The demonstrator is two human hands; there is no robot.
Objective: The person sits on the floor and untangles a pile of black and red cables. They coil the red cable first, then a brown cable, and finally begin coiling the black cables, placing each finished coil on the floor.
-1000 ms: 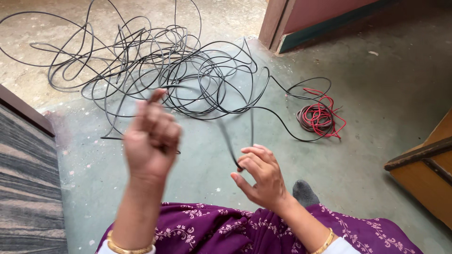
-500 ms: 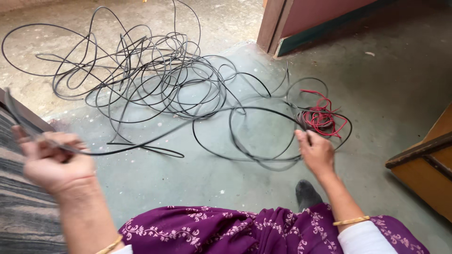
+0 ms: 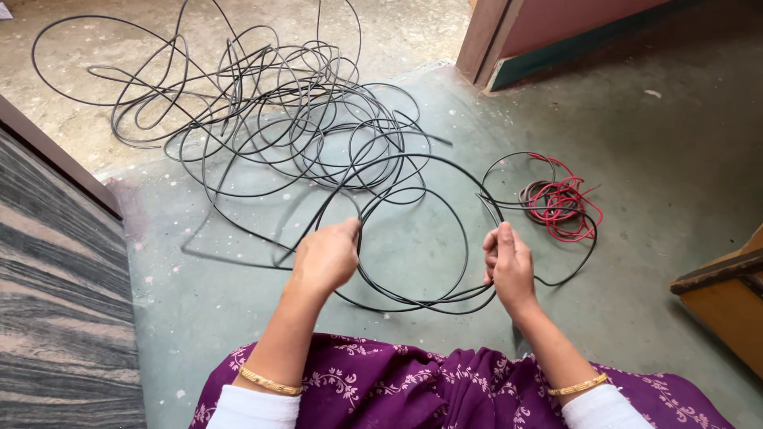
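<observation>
1. Left hand (image 3: pixel 326 258): closed in a loose fist around the black cable (image 3: pixel 421 303), thumb side up, pinching the strand at the left edge of the loops.
2. Right hand (image 3: pixel 509 266): fingers curled shut on the same cable, gathering several turns together at the right edge of the loops.
3. Between both hands: a few wide round loops of the cable, hanging low over the green floor (image 3: pixel 636 143), just in front of the purple flowered garment (image 3: pixel 413 389).
4. Further from the hands: the rest of the cable lying as a loose tangle (image 3: pixel 318 103) on the floor, joined to the held loops by one long strand.
5. Just to the right of the right hand: a small bundle of red wire (image 3: pixel 564 206), near the black loops; touching or apart, cannot tell.
6. At the edges: a striped mat (image 3: pixel 56 302) on the left, a wooden piece of furniture (image 3: pixel 723 294) on the right.
7. Step in hand, as a judgement: seems to be winding the cable into a coil, with only few turns made and most of the length lying unwound.
8. Next move, as a judgement: calls for a steady hold on the gathered turns with the right hand, and an even pull of free strand from the tangle without dragging knots along.
</observation>
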